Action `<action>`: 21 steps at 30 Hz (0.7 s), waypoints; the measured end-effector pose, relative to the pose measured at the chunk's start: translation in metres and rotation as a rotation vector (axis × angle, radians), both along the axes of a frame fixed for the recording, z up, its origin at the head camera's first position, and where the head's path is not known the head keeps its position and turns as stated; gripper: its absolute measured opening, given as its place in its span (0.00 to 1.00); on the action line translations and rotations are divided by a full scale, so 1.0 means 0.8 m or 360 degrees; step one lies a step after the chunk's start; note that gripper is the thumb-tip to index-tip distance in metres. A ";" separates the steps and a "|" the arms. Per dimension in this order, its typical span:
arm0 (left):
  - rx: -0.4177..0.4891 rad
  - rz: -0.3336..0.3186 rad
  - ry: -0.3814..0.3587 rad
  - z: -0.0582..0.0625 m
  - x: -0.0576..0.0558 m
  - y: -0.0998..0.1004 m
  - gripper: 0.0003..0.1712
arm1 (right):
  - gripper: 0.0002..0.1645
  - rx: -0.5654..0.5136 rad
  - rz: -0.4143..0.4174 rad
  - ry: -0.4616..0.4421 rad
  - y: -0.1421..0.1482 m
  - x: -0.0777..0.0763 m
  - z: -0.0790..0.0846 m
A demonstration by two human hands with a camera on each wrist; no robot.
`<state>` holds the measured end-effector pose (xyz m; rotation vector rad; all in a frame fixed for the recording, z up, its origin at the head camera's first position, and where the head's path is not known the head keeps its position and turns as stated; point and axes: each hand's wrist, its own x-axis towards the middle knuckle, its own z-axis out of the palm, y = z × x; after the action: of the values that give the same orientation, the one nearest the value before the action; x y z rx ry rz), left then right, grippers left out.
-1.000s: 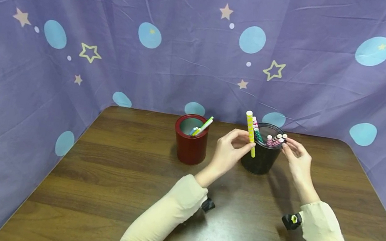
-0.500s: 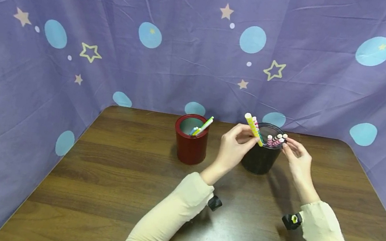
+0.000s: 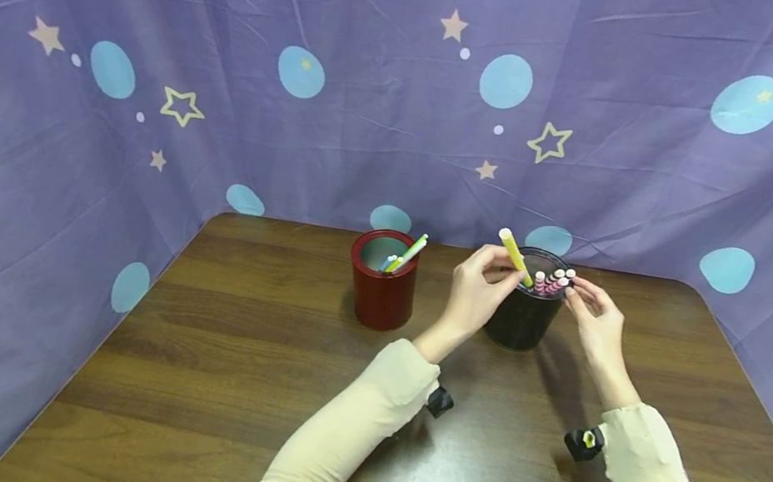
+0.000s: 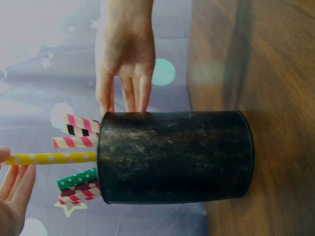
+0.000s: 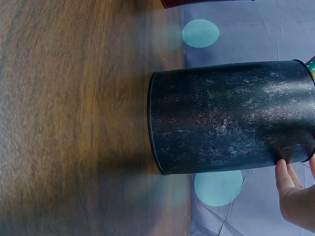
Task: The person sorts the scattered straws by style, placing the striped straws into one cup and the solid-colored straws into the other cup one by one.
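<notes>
My left hand (image 3: 480, 294) pinches a yellow paper straw with white dots (image 4: 54, 158) between thumb and fingers. The straw leans over the near left of a black cylindrical pot (image 3: 521, 325), its lower end inside the rim. On the pot's right side, the straight fingertips and thumb of my right hand (image 3: 594, 320) touch the wall close to the rim. Pink striped straws (image 4: 74, 142) stick out of the pot on one side. A green dotted straw (image 4: 77, 178) and a red striped straw (image 4: 78, 196) stand on the other, hidden behind my left hand in the head view.
A dark red pot (image 3: 382, 299) with several thin coloured sticks (image 3: 414, 250) stands left of the black pot. Both are near the back of the wooden table (image 3: 207, 364), before a purple patterned curtain (image 3: 371, 146).
My left hand has moved right and slightly up with the yellow straw, from in front of the black pot to over its mouth, and the straw tilted. My right hand has stayed put.
</notes>
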<state>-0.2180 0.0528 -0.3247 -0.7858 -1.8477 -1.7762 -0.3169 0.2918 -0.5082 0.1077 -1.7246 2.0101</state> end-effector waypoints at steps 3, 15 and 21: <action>-0.0046 0.0042 0.0020 -0.001 -0.003 0.001 0.08 | 0.22 0.0005 0.0000 0.0002 0.000 0.000 0.000; -0.0342 0.0196 0.0037 -0.041 -0.046 0.013 0.06 | 0.22 -0.0003 0.0034 0.0008 -0.002 0.006 0.006; -0.0543 0.0260 0.0035 -0.043 -0.050 0.014 0.06 | 0.19 -0.0117 0.0196 -0.0008 -0.011 0.028 0.033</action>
<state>-0.2582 0.0638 -0.3587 -0.7453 -2.1647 -1.3660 -0.2942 0.2828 -0.4819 0.1885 -1.6820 2.1612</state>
